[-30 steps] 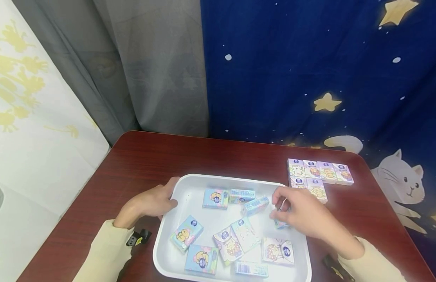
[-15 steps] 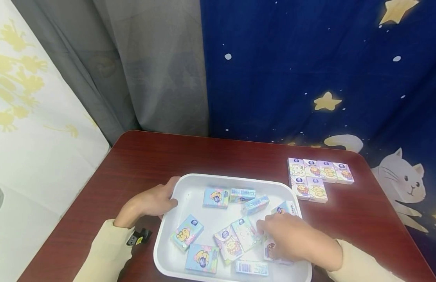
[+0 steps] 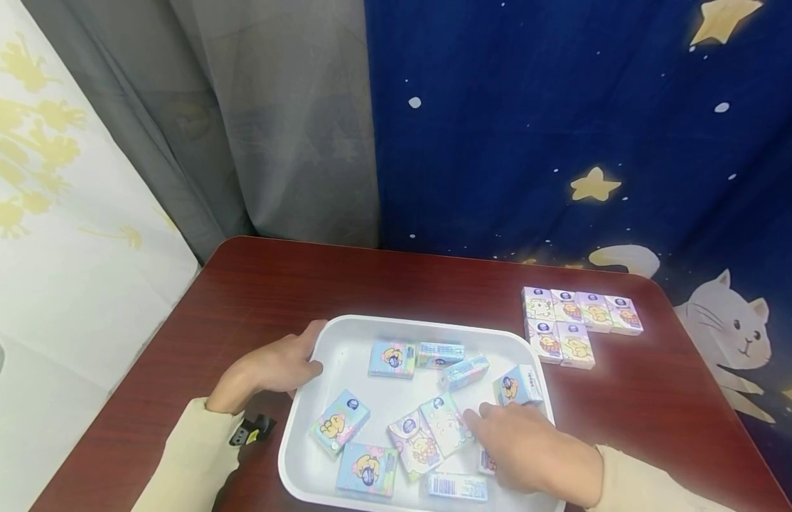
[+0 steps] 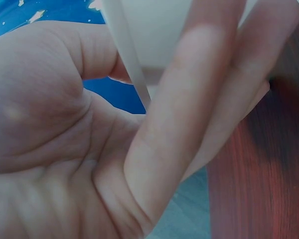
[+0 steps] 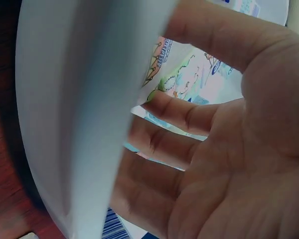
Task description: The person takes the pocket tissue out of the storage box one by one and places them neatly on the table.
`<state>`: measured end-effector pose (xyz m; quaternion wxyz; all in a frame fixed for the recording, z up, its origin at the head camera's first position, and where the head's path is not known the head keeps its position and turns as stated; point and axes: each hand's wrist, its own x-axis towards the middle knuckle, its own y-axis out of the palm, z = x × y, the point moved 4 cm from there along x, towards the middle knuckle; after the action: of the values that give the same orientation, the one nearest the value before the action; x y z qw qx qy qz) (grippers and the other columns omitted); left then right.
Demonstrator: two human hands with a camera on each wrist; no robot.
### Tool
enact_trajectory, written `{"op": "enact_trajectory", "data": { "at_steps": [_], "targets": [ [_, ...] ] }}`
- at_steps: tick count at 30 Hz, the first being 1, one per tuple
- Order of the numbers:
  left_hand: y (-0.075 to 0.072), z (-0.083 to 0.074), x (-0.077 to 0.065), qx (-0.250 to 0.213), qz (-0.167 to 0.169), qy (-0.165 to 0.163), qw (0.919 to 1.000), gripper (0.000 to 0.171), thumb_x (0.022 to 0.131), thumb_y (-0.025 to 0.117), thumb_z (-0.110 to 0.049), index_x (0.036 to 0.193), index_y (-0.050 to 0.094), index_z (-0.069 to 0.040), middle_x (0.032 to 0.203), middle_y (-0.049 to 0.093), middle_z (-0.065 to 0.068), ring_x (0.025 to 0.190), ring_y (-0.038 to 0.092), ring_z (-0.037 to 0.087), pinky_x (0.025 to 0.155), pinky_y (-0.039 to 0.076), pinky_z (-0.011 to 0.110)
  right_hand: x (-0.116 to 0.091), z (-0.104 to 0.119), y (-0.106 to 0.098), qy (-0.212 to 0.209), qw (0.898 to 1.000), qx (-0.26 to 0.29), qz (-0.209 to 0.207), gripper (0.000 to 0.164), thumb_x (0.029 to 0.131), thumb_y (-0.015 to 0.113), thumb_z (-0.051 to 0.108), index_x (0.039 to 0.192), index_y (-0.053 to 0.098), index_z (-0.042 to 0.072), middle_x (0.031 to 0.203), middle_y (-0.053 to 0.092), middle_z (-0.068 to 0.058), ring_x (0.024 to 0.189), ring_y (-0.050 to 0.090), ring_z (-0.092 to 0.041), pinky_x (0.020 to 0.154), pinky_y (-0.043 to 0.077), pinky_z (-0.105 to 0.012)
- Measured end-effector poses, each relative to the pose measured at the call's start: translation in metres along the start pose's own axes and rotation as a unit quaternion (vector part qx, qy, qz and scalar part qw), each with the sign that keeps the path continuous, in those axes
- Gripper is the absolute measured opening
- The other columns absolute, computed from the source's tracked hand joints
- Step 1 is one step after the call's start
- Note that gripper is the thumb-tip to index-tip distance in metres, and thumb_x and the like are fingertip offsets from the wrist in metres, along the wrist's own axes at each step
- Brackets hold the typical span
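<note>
My left hand [image 3: 277,366] grips the left rim of a white tray [image 3: 335,338], thumb inside and fingers outside in the left wrist view. Inside the tray, my right hand [image 3: 520,444] pinches a pink-and-white tissue pack [image 3: 487,462] near the right wall; the hand covers most of it. In the right wrist view, thumb and fingers close around that pack [image 5: 158,64], though the tray wall [image 5: 79,124] hides the fingertips. Against its fingers lie a green-white pack [image 3: 446,423] and a pink pack [image 3: 415,444]. A blue pack [image 3: 517,386] leans just beyond the hand.
More blue packs [image 3: 340,423] lie scattered in the tray, some on edge. Beyond its far right corner, several purple-and-pink packs [image 3: 565,323] sit side by side in two rows on the dark red table [image 3: 370,277]. Curtains [image 3: 306,128] hang behind the table.
My right hand has left the blue pack by the tray's right wall and moved nearer, down onto the pink-and-white pack. The left hand stays on the rim.
</note>
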<state>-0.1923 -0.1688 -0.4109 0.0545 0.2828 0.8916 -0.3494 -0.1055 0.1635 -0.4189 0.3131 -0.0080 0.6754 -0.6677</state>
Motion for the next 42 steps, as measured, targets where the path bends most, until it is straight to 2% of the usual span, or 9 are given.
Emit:
{"op": "enact_trajectory", "data": {
  "at_steps": [5,9,13,16,22,30,35,39,42],
  "targets": [
    [0.0,-0.001,-0.001,-0.006,0.004,0.004,1.0,0.078,0.099,0.062,0.005,0.164,0.019,-0.005,0.102,0.072,0.015,0.073,0.077,0.025,0.053,0.065,0.043,-0.001,-0.002,-0.001,-0.008,1.0,0.01,0.0,0.077,0.08,0.094,0.012,0.15,0.063,0.008,0.135,0.07,-0.018,0.117,0.071,-0.043,0.099,0.057,-0.068],
    [0.0,-0.001,-0.001,-0.006,0.004,0.006,1.0,0.078,0.099,0.061,0.005,0.164,0.019,-0.004,0.102,0.072,0.015,0.073,0.077,0.025,0.053,0.065,0.043,-0.002,-0.005,-0.006,-0.016,0.999,0.038,-0.003,0.086,0.071,0.097,0.012,0.149,0.062,0.008,0.132,0.069,-0.019,0.11,0.07,-0.041,0.098,0.057,-0.07],
    [0.0,-0.001,-0.001,-0.004,0.001,0.006,1.0,0.077,0.099,0.061,0.004,0.164,0.02,-0.003,0.101,0.072,0.016,0.072,0.077,0.026,0.052,0.065,0.043,-0.004,-0.009,-0.013,-0.047,0.997,0.052,-0.023,0.073,0.065,0.097,0.013,0.132,0.068,0.016,0.108,0.064,-0.004,0.085,0.062,-0.024,0.08,0.06,-0.051],
    [0.0,0.0,0.0,-0.003,-0.001,0.004,1.0,0.077,0.099,0.061,0.004,0.164,0.02,-0.004,0.101,0.072,0.016,0.071,0.077,0.025,0.052,0.064,0.043,-0.007,-0.014,-0.02,-0.08,0.994,0.059,-0.041,0.057,0.066,0.095,0.015,0.116,0.069,0.027,0.092,0.054,0.008,0.076,0.051,-0.014,0.065,0.049,-0.038],
    [0.001,0.001,0.0,-0.004,-0.002,0.005,1.0,0.078,0.099,0.061,0.005,0.164,0.019,-0.006,0.101,0.071,0.016,0.072,0.077,0.025,0.052,0.064,0.043,-0.011,-0.028,-0.033,-0.109,0.987,0.109,-0.039,0.047,0.075,0.094,0.025,0.114,0.071,0.036,0.091,0.058,0.018,0.084,0.052,-0.01,0.069,0.049,-0.035],
    [0.002,0.001,-0.001,0.0,-0.001,-0.003,1.0,0.076,0.1,0.062,0.005,0.164,0.022,-0.005,0.102,0.072,0.016,0.072,0.077,0.024,0.054,0.065,0.041,-0.016,-0.045,-0.049,-0.15,0.971,0.183,-0.041,0.037,0.085,0.091,0.035,0.116,0.072,0.036,0.104,0.065,0.023,0.092,0.059,-0.006,0.08,0.056,-0.034],
    [0.001,0.002,-0.001,0.002,-0.002,-0.002,1.0,0.077,0.099,0.062,0.005,0.164,0.021,-0.005,0.101,0.072,0.015,0.072,0.077,0.023,0.054,0.065,0.042,-0.018,-0.056,-0.053,-0.185,0.954,0.233,-0.025,0.033,0.087,0.089,0.033,0.112,0.067,0.036,0.101,0.065,0.022,0.088,0.06,-0.003,0.074,0.053,-0.027],
    [0.001,0.002,-0.001,0.003,0.0,0.002,1.0,0.076,0.099,0.061,0.005,0.163,0.021,-0.005,0.102,0.072,0.016,0.072,0.077,0.023,0.054,0.065,0.041,-0.018,-0.07,-0.054,-0.189,0.947,0.258,-0.009,0.035,0.087,0.088,0.032,0.114,0.065,0.036,0.095,0.065,0.019,0.083,0.06,-0.004,0.067,0.05,-0.026],
    [0.001,0.001,0.0,0.004,0.001,0.004,1.0,0.075,0.1,0.061,0.005,0.163,0.021,-0.005,0.103,0.072,0.016,0.072,0.077,0.022,0.055,0.065,0.041,-0.019,-0.084,-0.054,-0.181,0.944,0.276,-0.002,0.037,0.089,0.087,0.031,0.118,0.065,0.037,0.104,0.068,0.015,0.091,0.063,-0.007,0.072,0.051,-0.028]
  ]
}}
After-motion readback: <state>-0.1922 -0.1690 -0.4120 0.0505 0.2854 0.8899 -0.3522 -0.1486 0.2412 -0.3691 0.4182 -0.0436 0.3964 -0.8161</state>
